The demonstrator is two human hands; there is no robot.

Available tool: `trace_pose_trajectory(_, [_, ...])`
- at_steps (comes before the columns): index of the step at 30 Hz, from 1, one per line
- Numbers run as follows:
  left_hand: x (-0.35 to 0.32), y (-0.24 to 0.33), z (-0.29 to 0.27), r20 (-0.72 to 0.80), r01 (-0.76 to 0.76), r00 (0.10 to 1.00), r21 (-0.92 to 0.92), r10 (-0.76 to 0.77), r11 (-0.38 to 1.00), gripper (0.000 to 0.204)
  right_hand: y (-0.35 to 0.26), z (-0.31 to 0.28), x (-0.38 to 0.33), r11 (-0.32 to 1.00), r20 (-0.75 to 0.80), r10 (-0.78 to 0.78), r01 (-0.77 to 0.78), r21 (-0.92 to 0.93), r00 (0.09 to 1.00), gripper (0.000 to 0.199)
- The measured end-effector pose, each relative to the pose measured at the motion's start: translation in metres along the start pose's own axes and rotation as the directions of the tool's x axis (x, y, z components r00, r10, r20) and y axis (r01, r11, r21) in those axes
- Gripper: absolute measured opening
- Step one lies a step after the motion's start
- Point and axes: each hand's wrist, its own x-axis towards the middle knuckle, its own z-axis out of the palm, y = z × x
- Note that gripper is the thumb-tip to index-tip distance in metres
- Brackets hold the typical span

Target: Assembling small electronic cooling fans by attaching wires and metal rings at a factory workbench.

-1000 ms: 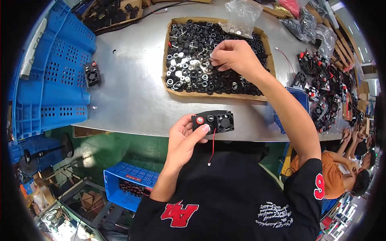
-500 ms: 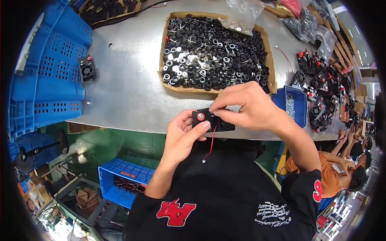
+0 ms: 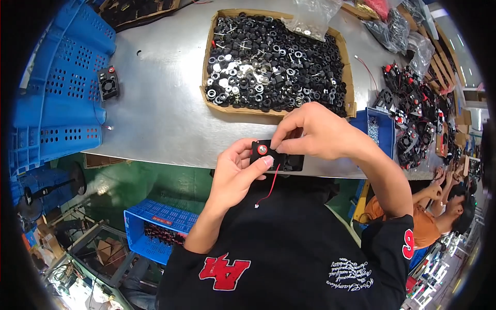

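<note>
My left hand [image 3: 235, 173] is closed on a small black fan unit [image 3: 293, 163] above the table's front edge, its thumb lying across the face. A red ring with a silver centre [image 3: 262, 149] sits at the unit's left end. From the unit hangs a thin red wire [image 3: 273, 186] with a small white plug. Thumb and forefinger of my right hand [image 3: 323, 134] are pinched together against the top of the unit. Whatever may be between those fingertips is too small or hidden to name.
Beyond my hands stands a cardboard tray [image 3: 243, 109] heaped with black and silver knobs and washers. A blue bin [image 3: 386, 142] of small metal parts, piled fan units [image 3: 408, 113] and a co-worker [image 3: 421, 219] are rightward. At left, another fan unit [image 3: 108, 85] lies by a blue crate [image 3: 77, 93].
The fan unit has shifted slightly right in my left hand. My right fingertips have drawn closer together over it, covering the small part seen there before.
</note>
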Motion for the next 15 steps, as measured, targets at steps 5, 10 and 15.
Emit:
trace_pose_trajectory(5, [0.002,-0.004,0.004,0.002,-0.011,1.0,-0.003,0.011,1.0,0.031,-0.002,-0.003,-0.003,0.996,0.03,0.093,-0.093,0.011,0.995,0.016])
trace_pose_trajectory(10, [0.002,0.001,0.005,0.022,0.018,1.0,0.018,-0.018,1.0,0.032,-0.002,-0.015,-0.037,0.998,-0.271,-0.009,0.028,0.063,0.962,0.022])
trace_pose_trajectory(15, [-0.003,0.0,0.008,-0.034,0.034,0.999,0.018,-0.033,0.999,0.036,0.046,-0.029,-0.124,0.942,-0.817,0.262,-0.322,0.099,0.514,0.015])
